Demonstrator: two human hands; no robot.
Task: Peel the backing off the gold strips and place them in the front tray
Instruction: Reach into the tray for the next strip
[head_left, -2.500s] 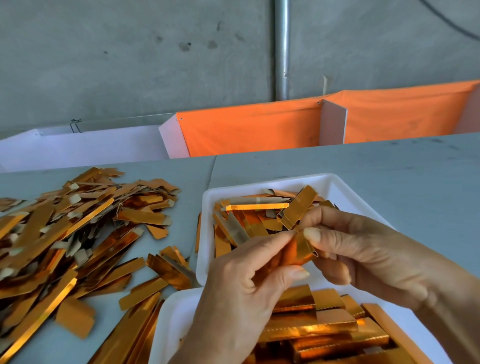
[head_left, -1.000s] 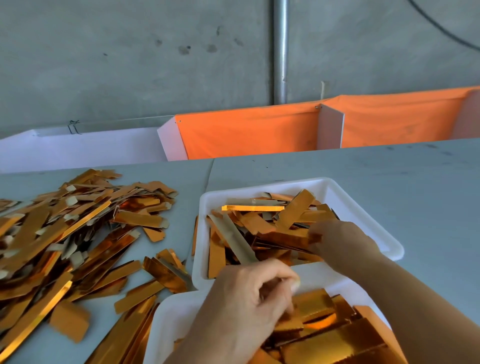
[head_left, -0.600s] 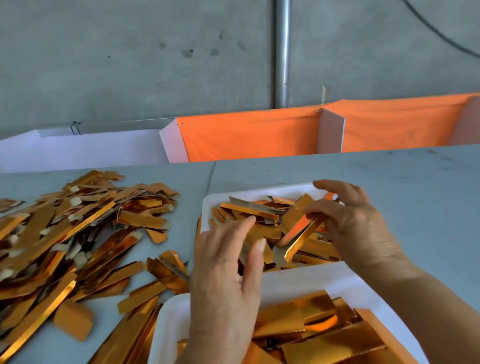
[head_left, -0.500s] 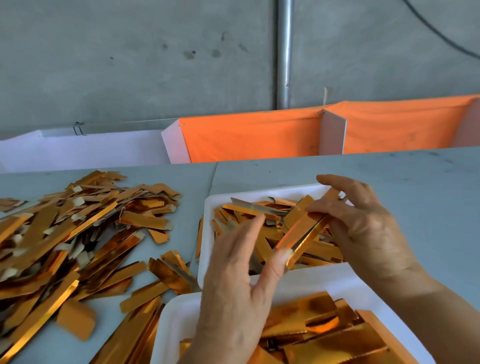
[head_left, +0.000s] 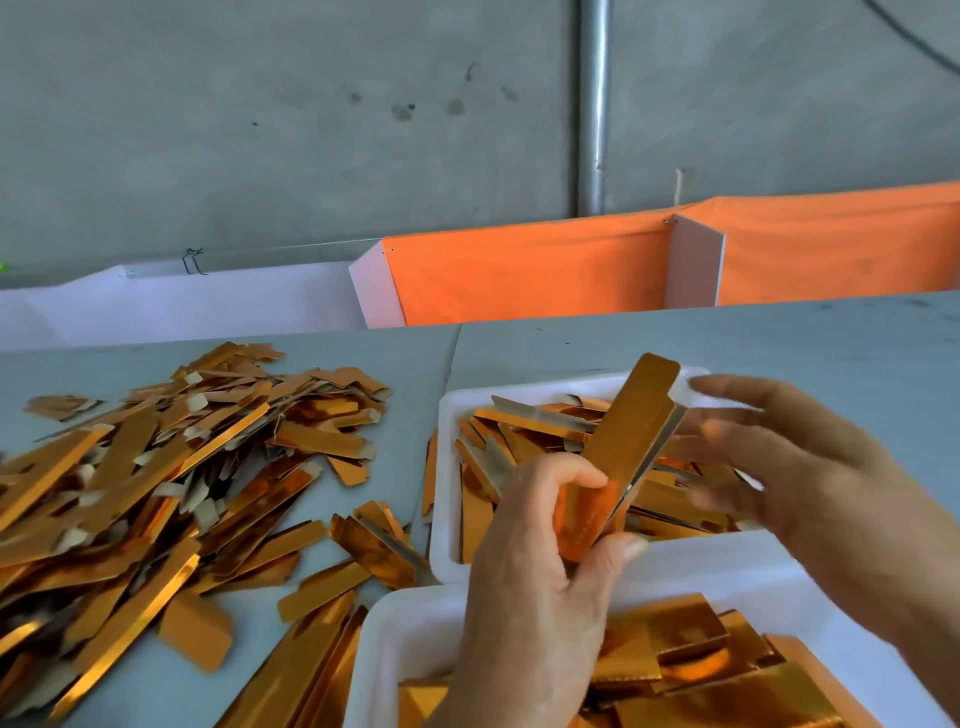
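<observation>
Gold foil strip (head_left: 618, 457), tilted toward 1 o'clock, is pinched at its base by left hand (head_left: 540, 561); right hand (head_left: 810, 483), blurred with fingers spread, holds nothing. A fumbled peel could crease it.

Gold strips (head_left: 156, 467), white trays (head_left: 447, 519), orange cloth (head_left: 524, 270).

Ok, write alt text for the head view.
A person's left hand pinches a gold strip upright above a white tray of strips, the right hand open beside it. A loose pile of strips covers the grey table at left.
</observation>
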